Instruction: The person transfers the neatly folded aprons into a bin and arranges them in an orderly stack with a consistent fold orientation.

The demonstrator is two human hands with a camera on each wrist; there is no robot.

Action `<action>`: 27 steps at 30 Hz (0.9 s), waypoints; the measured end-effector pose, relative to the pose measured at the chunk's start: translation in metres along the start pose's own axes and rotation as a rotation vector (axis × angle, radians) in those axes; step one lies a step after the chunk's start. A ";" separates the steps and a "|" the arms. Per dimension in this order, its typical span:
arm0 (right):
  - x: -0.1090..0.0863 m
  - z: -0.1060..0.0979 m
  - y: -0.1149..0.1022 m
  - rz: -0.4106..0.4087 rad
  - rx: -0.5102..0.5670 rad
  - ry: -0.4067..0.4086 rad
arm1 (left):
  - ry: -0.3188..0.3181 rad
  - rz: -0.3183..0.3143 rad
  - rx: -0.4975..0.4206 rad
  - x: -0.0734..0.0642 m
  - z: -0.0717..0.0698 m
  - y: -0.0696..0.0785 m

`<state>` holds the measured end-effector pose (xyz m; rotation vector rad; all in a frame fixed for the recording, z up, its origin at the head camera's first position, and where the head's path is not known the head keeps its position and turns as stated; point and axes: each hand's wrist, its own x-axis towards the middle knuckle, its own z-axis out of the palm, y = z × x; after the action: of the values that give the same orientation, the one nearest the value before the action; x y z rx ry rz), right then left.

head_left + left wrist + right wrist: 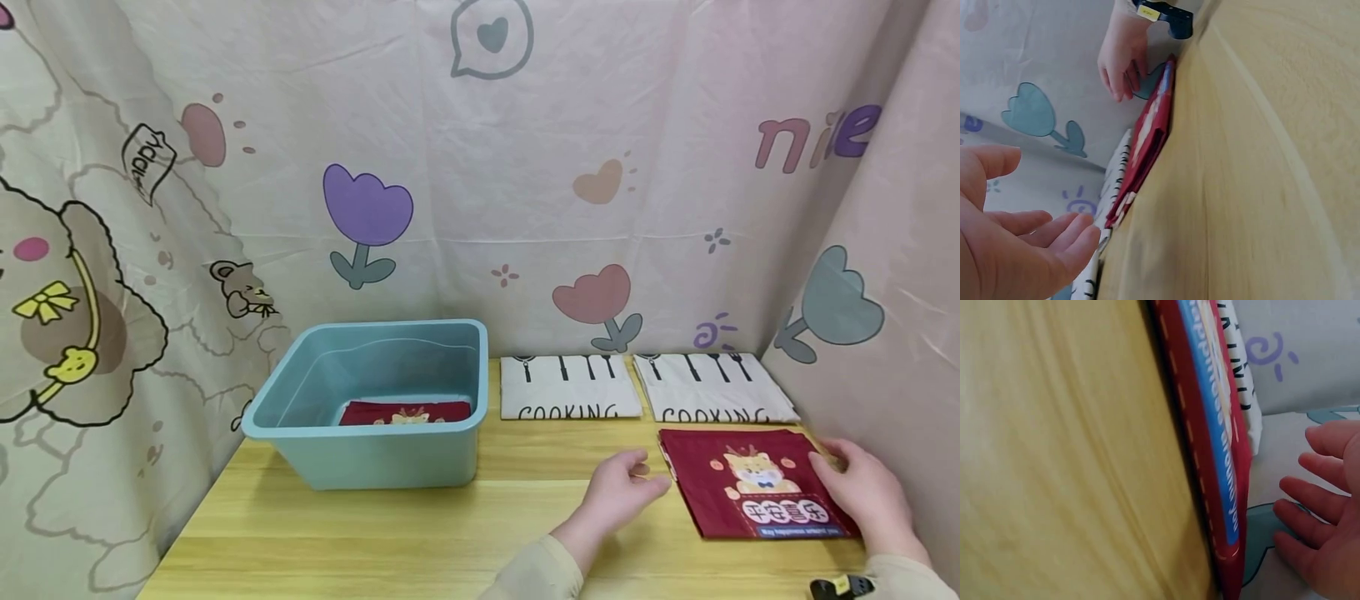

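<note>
A folded red cloth (pixel 708 508), printed with a cartoon animal and white characters, lies flat on the wooden table at the right. My left hand (pixel 618 490) hovers just left of it, fingers spread and loosely bent, holding nothing. At the cloth's right edge is my right hand (pixel 866 492), overlapping its border in the head view. The right wrist view shows that hand's relaxed fingers (pixel 1313 500) beside the cloth's folded edge (pixel 1207 444), with a gap between. In the left wrist view, the cloth (pixel 1147 144) is seen edge-on as a thin stack of layers.
A blue-green plastic bin (pixel 390 458) stands at the left, with another folded red cloth (pixel 375 412) inside. Two folded white cloths (pixel 570 390) lettered COOKING lie side by side along the back. Printed curtains (pixel 465 208) hang behind and on both sides of the table (pixel 360 542).
</note>
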<state>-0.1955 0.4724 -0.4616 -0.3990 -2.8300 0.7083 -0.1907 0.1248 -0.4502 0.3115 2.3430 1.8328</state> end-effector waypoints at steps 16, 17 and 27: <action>0.000 0.008 0.015 0.212 -0.060 -0.179 | 0.071 -0.170 -0.139 0.015 0.031 -0.002; 0.001 0.008 0.016 0.214 -0.058 -0.181 | 0.076 -0.175 -0.152 0.015 0.033 -0.002; 0.004 0.008 0.017 0.246 -0.063 -0.193 | 0.136 -0.241 -0.286 0.017 0.045 -0.002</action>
<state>-0.1975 0.4847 -0.4763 -0.7377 -3.0226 0.7411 -0.1964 0.1714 -0.4628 -0.1285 2.0479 2.0819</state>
